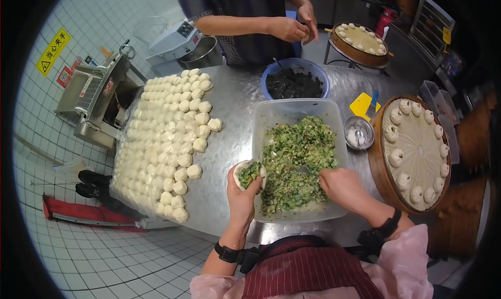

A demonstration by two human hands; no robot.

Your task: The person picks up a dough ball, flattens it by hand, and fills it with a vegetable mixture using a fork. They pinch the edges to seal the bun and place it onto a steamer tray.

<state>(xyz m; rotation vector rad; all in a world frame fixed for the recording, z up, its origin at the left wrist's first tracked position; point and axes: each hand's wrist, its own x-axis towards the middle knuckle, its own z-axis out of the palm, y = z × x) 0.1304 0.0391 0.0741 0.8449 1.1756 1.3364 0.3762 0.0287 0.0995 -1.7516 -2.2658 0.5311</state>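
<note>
A round dough wrapper point(240, 169) with chopped green filling point(249, 175) on it lies in my left hand point(242, 197), whose fingers curl round it at the tub's left edge. Over the right side of the clear plastic tub point(338, 114), my right hand point(342, 187) is closed on a utensil, with its metal end down in the green vegetable filling point(300, 147). Just right of the tub stands a small metal bowl point(359, 133) with white powder in it.
Dough balls point(180, 188), partly under plastic, cover the table's left. A blue bowl point(326, 85) of dark filling stands behind the tub. Right are a yellow scraper point(360, 107) and a steamer point(377, 158) of buns. A co-worker point(245, 25) stands opposite, hands raised near another steamer point(360, 56).
</note>
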